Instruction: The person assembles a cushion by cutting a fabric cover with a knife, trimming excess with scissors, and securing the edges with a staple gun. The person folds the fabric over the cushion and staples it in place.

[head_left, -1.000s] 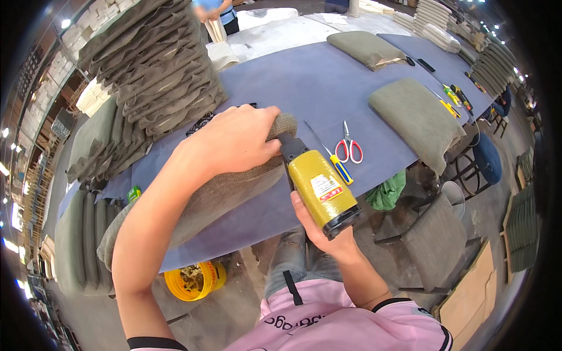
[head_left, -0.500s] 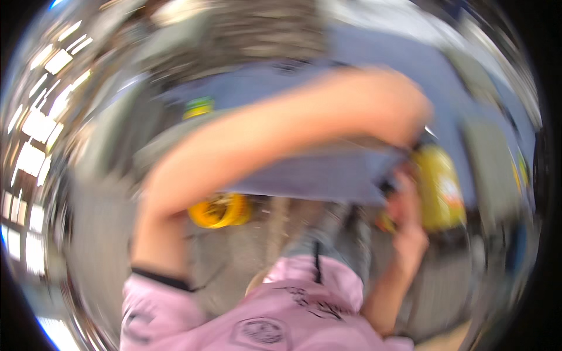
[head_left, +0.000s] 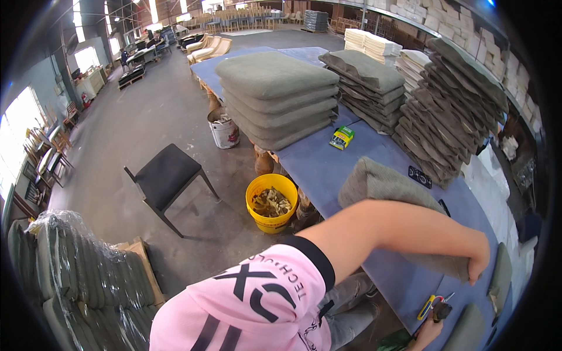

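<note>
A grey-green seat cushion lies on the blue-covered table, partly hidden by my left arm. My left hand curls its fingers over the cushion's right end. Lower down, at the right side of the view, my right hand is closed around a small dark object whose kind I cannot make out. Just beyond it lie a yellow cutter knife and scissors with red on the handles. A dark green thing shows beside my right wrist, mostly cut off.
Stacked finished cushions and piles of folded grey covers stand on the table, with a green-yellow packet between. A yellow bucket of scraps, a white bucket, a black-seated chair and plastic-wrapped cushions stand on the floor.
My view has swung left, bringing the floor and chair into sight. My left hand shows at the cushion's end; the yellow container earlier near my right hand is out of sight.
</note>
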Demonstrator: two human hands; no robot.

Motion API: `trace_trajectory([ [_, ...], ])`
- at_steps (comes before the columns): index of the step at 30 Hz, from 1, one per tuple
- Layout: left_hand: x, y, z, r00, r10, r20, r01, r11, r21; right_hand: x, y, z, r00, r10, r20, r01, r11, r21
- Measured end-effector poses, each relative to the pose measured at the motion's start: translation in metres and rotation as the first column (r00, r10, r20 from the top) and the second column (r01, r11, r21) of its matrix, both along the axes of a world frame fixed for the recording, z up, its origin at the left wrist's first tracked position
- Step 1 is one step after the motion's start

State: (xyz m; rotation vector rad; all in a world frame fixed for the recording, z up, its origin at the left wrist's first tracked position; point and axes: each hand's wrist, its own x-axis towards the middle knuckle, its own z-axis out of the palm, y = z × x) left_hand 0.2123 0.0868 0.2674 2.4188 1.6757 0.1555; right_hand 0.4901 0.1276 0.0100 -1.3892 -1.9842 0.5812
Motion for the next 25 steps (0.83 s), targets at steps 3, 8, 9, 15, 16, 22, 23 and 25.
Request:
trace_trajectory([
  [3,0.024,0.046,-0.001,0.970,-0.210,0.126,0.185,0.965,0.185,0.074,0.067,-0.025,0.923,-0.148,0.356,0.014,0.936,0.353],
  [8,-0.070,0.110,0.011,0.956,0.291,0.045,-0.294,0.954,0.062,-0.044,-0.022,0.038,0.805,-0.347,0.481,0.260,0.935,0.240],
  [9,-0.084,0.127,0.021,0.947,0.319,0.044,-0.321,0.946,0.050,-0.029,-0.015,-0.007,0.833,-0.435,0.342,0.161,0.782,0.602],
  [15,-0.353,0.094,0.005,0.887,0.456,0.079,-0.440,0.884,-0.159,-0.084,-0.113,-0.026,0.961,-0.188,-0.205,0.243,0.925,0.291],
  [16,-0.383,0.094,0.005,0.863,0.505,0.025,-0.498,0.857,-0.130,-0.074,-0.117,-0.026,0.950,-0.178,-0.256,0.252,0.921,0.296],
  [22,-0.224,-0.064,-0.174,0.731,0.676,-0.092,-0.477,0.603,0.639,0.038,-0.254,-0.063,0.982,-0.182,-0.047,0.145,0.896,-0.420],
  [23,-0.189,-0.126,-0.194,0.735,0.672,-0.088,-0.477,0.605,0.637,0.051,-0.298,-0.135,0.949,-0.315,0.005,0.244,0.726,-0.643],
  [25,-0.148,-0.157,-0.188,0.792,0.527,-0.309,-0.345,0.803,0.486,0.082,-0.313,-0.094,0.922,-0.340,0.188,0.330,0.431,-0.840],
])
